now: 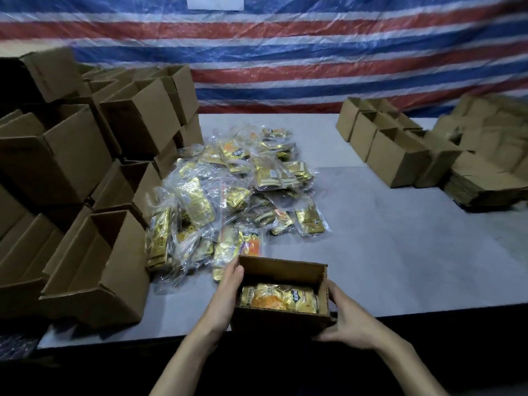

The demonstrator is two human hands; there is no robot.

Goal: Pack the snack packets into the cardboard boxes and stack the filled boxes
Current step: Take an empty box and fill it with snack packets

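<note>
Left fingers (233,275), right fingers (335,292) — curled around box (280,324)

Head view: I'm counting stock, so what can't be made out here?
Head view:
In the small open brown cardboard box, walls hide packets beneath the top yellow snack packet.
The stacked brown boxes, left: contents dark, cut by the edge.
The flat cardboard stack, right: blurred, cut off.

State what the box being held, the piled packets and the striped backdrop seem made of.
Held box: corrugated cardboard, matte brown; wavy fluting shows along its cut rim.
Piled packets: shiny gold foil-like pouches inside clear plastic bags, judging by glare and crinkles.
Striped backdrop: likely woven plastic tarpaulin, glossy and wrinkled, red, white and blue.
</note>
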